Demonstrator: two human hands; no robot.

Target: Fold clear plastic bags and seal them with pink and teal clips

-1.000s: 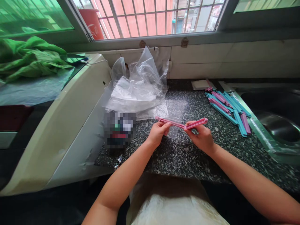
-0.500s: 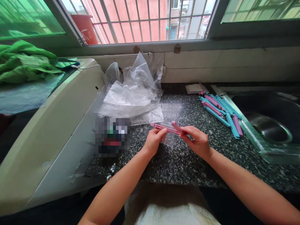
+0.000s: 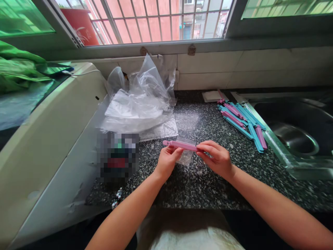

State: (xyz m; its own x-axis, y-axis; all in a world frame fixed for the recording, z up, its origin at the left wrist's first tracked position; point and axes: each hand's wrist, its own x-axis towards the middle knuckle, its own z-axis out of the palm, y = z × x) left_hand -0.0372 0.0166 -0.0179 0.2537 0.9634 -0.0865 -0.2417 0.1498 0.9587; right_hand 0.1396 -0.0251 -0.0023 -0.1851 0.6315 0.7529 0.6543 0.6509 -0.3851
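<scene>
A pink bag sealing clip (image 3: 183,145) lies level between my two hands, above the dark speckled counter. My left hand (image 3: 168,161) pinches it near its hinged left end. The fingers of my right hand (image 3: 216,157) are closed on its right end. The clip's two bars lie together across a small clear plastic bag (image 3: 185,158), which shows above and below the clip. Over to the right, several blue and pink sealing clips (image 3: 244,119) lie in a loose pile beside the sink.
Crumpled clear plastic bags (image 3: 140,104) are heaped at the back left, against a white appliance (image 3: 52,128). A blurred-out item (image 3: 118,156) stands near my left forearm. The steel sink (image 3: 293,135) is at the right, below a barred window (image 3: 156,21).
The clip's upper arm, raised at the right end before, has swung down against the lower bar over the small bag. The view has shifted slightly to the right.
</scene>
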